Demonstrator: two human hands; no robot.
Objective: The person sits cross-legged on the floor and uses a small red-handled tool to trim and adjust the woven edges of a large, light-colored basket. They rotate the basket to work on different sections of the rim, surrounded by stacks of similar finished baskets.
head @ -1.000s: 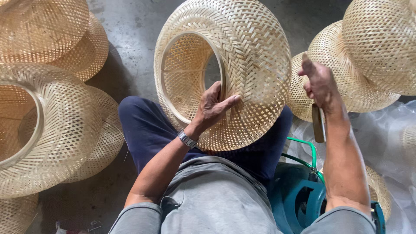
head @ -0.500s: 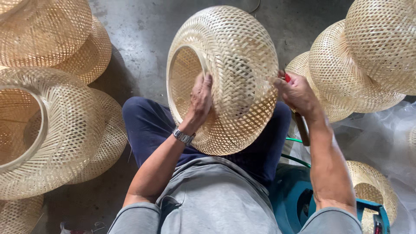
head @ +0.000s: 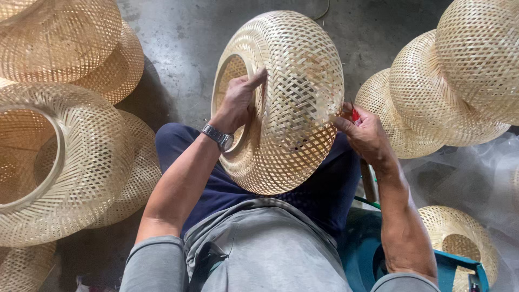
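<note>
Woven basket (head: 286, 103) sits tilted on the person's lap, above the floor (head: 178, 48). Left hand (head: 238, 100) grips the ring rim at the opening, fingers closed on it. Right hand (head: 365, 132) pinches a red-handled tool (head: 355, 114) against the basket's side. Best to keep the rim steady, trim close, and avoid snagging strands.

Woven basket (head: 292, 103) sits centre, on the person's lap. Left hand (head: 238, 100) at its 9 o'clock rim; right hand (head: 365, 132) at 3 o'clock. Stacked baskets (head: 65, 135) at 9 o'clock, more baskets (head: 454, 81) at 2 o'clock. Another basket (head: 459, 238) at 4 o'clock, apparently behind a stool (head: 459, 265).
</note>
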